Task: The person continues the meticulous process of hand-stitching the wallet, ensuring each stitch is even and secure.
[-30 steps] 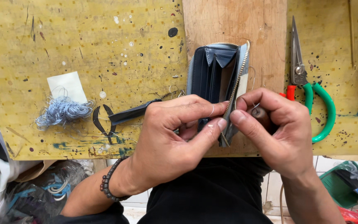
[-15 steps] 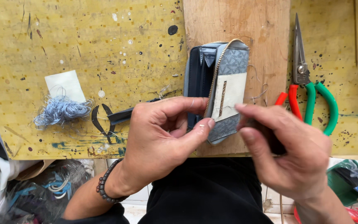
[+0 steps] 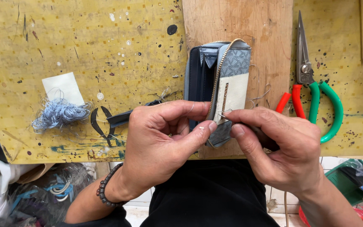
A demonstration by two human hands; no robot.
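A zip-around wallet, dark blue inside with a grey and cream outer panel, stands on edge on a wooden board. My left hand pinches its lower edge between thumb and forefinger. My right hand holds a dark-handled tool whose thin metal point touches the wallet's cream panel near the zip. A fine thread trails from the wallet to the right. The tool's handle is mostly hidden in my fist.
Scissors with one red and one green handle lie to the right on the yellow workbench. A tuft of light blue thread and a white paper scrap lie at left, near small black snips. Bags and clutter fill the floor below.
The wallet has turned so its cream outer panel faces up. My right hand shifted lower and to the right and now brings the tool point against the panel.
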